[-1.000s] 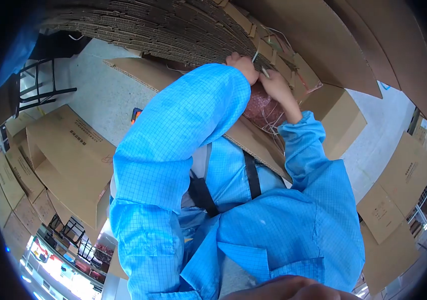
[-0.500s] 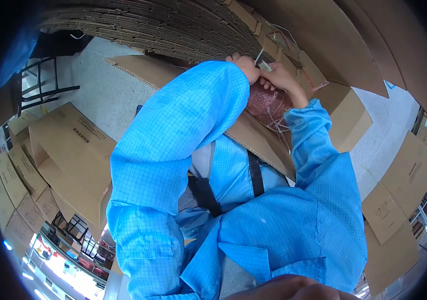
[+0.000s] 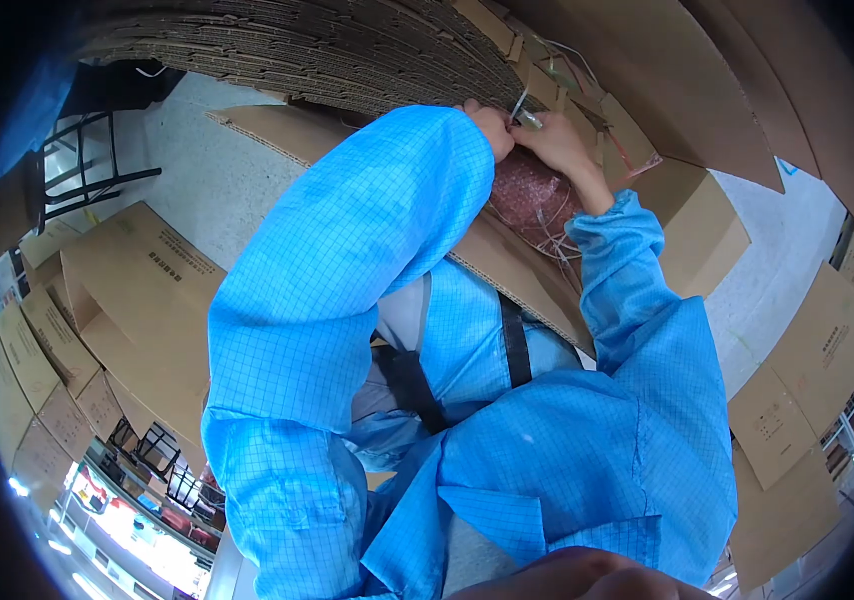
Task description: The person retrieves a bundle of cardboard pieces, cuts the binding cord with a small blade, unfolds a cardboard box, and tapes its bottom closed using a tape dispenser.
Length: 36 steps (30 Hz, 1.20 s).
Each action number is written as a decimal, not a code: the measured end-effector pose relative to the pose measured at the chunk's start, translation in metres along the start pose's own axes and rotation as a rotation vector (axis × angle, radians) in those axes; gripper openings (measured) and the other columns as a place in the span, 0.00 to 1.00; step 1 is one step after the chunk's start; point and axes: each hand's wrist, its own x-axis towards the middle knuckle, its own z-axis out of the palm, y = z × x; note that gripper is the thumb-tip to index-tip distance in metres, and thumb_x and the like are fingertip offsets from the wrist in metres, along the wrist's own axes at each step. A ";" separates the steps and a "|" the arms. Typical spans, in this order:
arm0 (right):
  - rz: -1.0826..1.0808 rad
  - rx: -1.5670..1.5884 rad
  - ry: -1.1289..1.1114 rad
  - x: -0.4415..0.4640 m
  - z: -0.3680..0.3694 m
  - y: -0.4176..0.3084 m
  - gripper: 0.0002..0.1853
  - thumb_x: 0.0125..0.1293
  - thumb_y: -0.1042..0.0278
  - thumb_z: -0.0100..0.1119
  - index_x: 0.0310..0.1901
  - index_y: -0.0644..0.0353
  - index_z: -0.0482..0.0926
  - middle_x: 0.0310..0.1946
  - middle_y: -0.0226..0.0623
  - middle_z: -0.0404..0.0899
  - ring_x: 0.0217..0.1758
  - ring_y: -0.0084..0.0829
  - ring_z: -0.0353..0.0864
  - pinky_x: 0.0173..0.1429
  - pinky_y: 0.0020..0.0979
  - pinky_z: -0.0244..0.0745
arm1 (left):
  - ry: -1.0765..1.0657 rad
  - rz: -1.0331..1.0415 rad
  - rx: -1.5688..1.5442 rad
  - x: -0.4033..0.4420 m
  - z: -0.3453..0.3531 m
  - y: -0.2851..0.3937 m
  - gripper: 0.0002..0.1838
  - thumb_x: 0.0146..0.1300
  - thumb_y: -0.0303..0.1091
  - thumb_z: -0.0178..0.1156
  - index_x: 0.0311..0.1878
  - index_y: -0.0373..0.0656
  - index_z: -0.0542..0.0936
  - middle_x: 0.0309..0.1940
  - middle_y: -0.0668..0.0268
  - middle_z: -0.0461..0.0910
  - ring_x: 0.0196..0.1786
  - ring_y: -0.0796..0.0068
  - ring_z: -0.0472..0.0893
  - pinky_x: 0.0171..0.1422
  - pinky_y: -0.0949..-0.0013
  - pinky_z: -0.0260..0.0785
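My left hand [image 3: 493,132] is closed at the far side of the open cardboard box [image 3: 537,262], its fingertips partly hidden. Against it, my right hand [image 3: 559,146] has its fingers bent together around a thin white cable with a pale clear end piece [image 3: 528,120]. What the left fingers pinch I cannot make out. Below both hands, inside the box, lies a bundle in pink bubble wrap [image 3: 529,196]. White strands [image 3: 555,240] cross the wrap's near end.
A tall stack of corrugated cardboard [image 3: 347,60] rises just beyond my hands. Large cardboard flaps [image 3: 707,100] stand at the upper right. More cardboard boxes [image 3: 137,290] are at the left, and a black metal stand [image 3: 97,165] is on the grey floor.
Both hands have shifted slightly away and up together. My right hand's fingers have curled closer to the left hand. The bubble-wrapped bundle stays in the box.
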 end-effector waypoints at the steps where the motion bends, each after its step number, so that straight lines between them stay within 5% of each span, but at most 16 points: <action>1: -0.001 -0.002 -0.001 0.000 0.001 0.001 0.21 0.49 0.52 0.65 0.30 0.67 0.81 0.20 0.48 0.78 0.23 0.37 0.78 0.32 0.38 0.70 | 0.015 0.003 0.028 -0.002 -0.001 0.000 0.23 0.51 0.38 0.54 0.54 0.65 0.80 0.54 0.54 0.72 0.59 0.49 0.66 0.65 0.56 0.58; 13: 0.041 -0.018 0.030 -0.002 0.015 0.002 0.18 0.48 0.56 0.64 0.32 0.65 0.82 0.22 0.48 0.79 0.26 0.38 0.80 0.35 0.37 0.73 | -0.038 0.169 0.296 -0.014 -0.009 -0.005 0.24 0.53 0.36 0.52 0.55 0.67 0.79 0.54 0.53 0.69 0.56 0.48 0.69 0.62 0.54 0.62; 15: 0.012 0.104 0.014 -0.001 0.020 0.005 0.16 0.52 0.59 0.62 0.30 0.66 0.80 0.20 0.35 0.77 0.25 0.26 0.75 0.32 0.33 0.69 | -0.045 0.232 0.374 -0.012 -0.008 -0.010 0.24 0.53 0.36 0.52 0.55 0.68 0.79 0.53 0.53 0.69 0.56 0.47 0.69 0.61 0.53 0.63; 19: -0.025 0.137 0.079 -0.006 0.019 0.001 0.15 0.49 0.60 0.64 0.30 0.66 0.81 0.23 0.42 0.81 0.27 0.30 0.80 0.35 0.33 0.72 | 0.092 0.240 0.264 -0.018 -0.002 -0.014 0.23 0.54 0.36 0.52 0.54 0.66 0.80 0.53 0.55 0.71 0.56 0.49 0.70 0.60 0.52 0.64; 21: -0.130 0.135 0.130 -0.012 0.012 0.006 0.12 0.50 0.62 0.64 0.30 0.64 0.81 0.24 0.41 0.81 0.29 0.28 0.80 0.36 0.32 0.72 | 0.257 0.277 0.210 -0.022 -0.003 -0.021 0.21 0.54 0.36 0.52 0.52 0.63 0.81 0.51 0.53 0.74 0.54 0.50 0.73 0.58 0.52 0.66; 22: -0.286 0.141 0.431 -0.027 -0.014 -0.021 0.09 0.55 0.66 0.60 0.30 0.63 0.81 0.18 0.31 0.74 0.26 0.25 0.73 0.32 0.32 0.68 | 0.258 0.279 0.223 -0.023 -0.001 -0.026 0.21 0.54 0.36 0.52 0.52 0.62 0.81 0.50 0.53 0.74 0.53 0.50 0.74 0.58 0.52 0.67; 23: -0.812 -0.612 0.639 -0.030 -0.076 -0.046 0.07 0.60 0.67 0.58 0.30 0.61 0.81 0.19 0.29 0.73 0.24 0.21 0.71 0.28 0.30 0.66 | 0.240 0.276 0.228 -0.022 0.000 -0.032 0.20 0.54 0.36 0.52 0.51 0.60 0.81 0.49 0.53 0.75 0.53 0.50 0.74 0.58 0.52 0.67; 24: -0.259 0.141 0.623 -0.065 -0.103 -0.105 0.09 0.64 0.68 0.57 0.27 0.59 0.77 0.21 0.26 0.73 0.22 0.17 0.69 0.24 0.26 0.62 | 0.183 0.268 0.243 -0.023 -0.003 -0.036 0.19 0.54 0.36 0.52 0.50 0.59 0.81 0.48 0.53 0.76 0.52 0.50 0.75 0.57 0.52 0.67; 26: -0.329 0.453 0.575 -0.091 -0.155 -0.092 0.10 0.64 0.67 0.58 0.24 0.56 0.74 0.23 0.24 0.72 0.21 0.14 0.66 0.23 0.20 0.57 | 0.051 0.269 0.280 -0.013 -0.002 -0.045 0.18 0.55 0.36 0.52 0.49 0.57 0.82 0.46 0.52 0.77 0.50 0.50 0.76 0.56 0.52 0.68; 30: -0.168 0.482 0.554 -0.126 -0.118 -0.048 0.07 0.62 0.69 0.59 0.30 0.55 0.71 0.22 0.23 0.71 0.20 0.14 0.64 0.23 0.19 0.57 | -0.088 0.267 0.342 0.021 -0.003 -0.068 0.17 0.55 0.37 0.52 0.47 0.52 0.83 0.43 0.51 0.79 0.47 0.50 0.78 0.55 0.52 0.69; 32: -0.026 0.490 0.358 -0.128 -0.102 -0.032 0.07 0.62 0.68 0.61 0.33 0.55 0.71 0.21 0.21 0.67 0.21 0.14 0.65 0.24 0.18 0.55 | -0.051 0.271 0.231 0.001 -0.031 -0.058 0.16 0.55 0.37 0.52 0.44 0.47 0.83 0.39 0.50 0.81 0.44 0.49 0.80 0.53 0.52 0.70; 36: -0.055 0.544 0.197 -0.126 -0.059 -0.067 0.07 0.65 0.64 0.59 0.37 0.55 0.71 0.24 0.21 0.67 0.24 0.14 0.65 0.27 0.17 0.59 | -0.129 0.149 0.199 -0.025 -0.093 -0.049 0.17 0.57 0.41 0.54 0.45 0.44 0.82 0.41 0.51 0.81 0.45 0.51 0.80 0.54 0.54 0.70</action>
